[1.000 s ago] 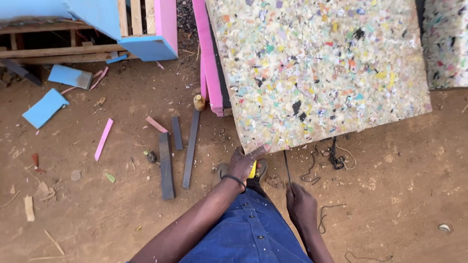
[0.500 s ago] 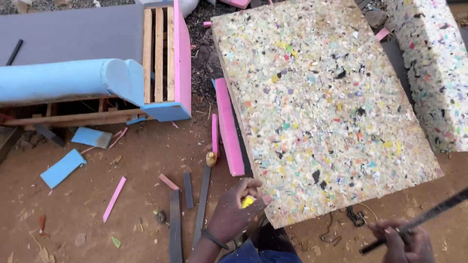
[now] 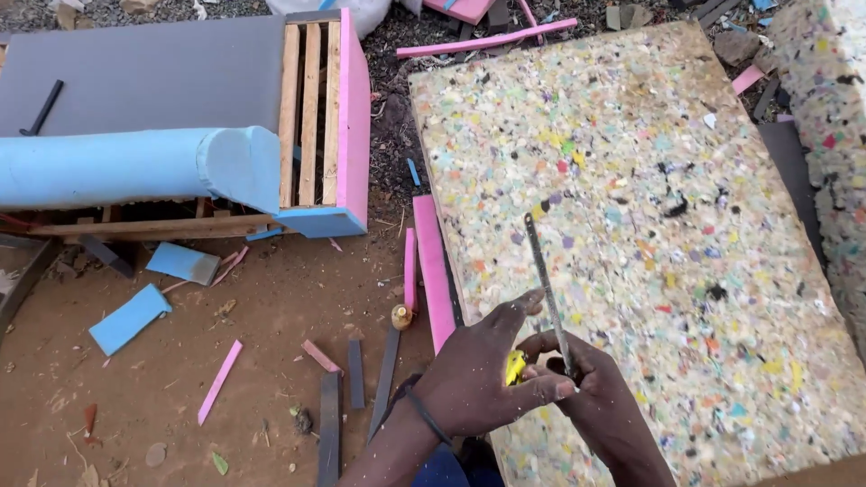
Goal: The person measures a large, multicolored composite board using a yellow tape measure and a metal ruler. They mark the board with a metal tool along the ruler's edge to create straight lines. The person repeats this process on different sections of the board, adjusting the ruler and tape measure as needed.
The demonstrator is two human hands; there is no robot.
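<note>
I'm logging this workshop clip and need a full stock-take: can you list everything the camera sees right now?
Rebonded foam slab: one, multicoloured speckle, flat on the ground at right.
Second speckled foam piece: one, same speckle, at the right edge.
Wooden sofa frame: one, bare slats edged with pink foam, upper left.
Blue padded roll: one, light blue, on the frame.
Grey panel: one, grey, top left.
Pink foam strips: several, pink, beside the slab and scattered on the dirt.
Blue foam offcuts: two, light blue, on the ground at left.
Dark strips: several, grey, on the dirt near the bottom.
Thin blade: one, dark metal, upright over the slab.
Yellow object: one, small, between the hands.
Left hand: touches the yellow object.
Right hand: grips the blade.
</note>
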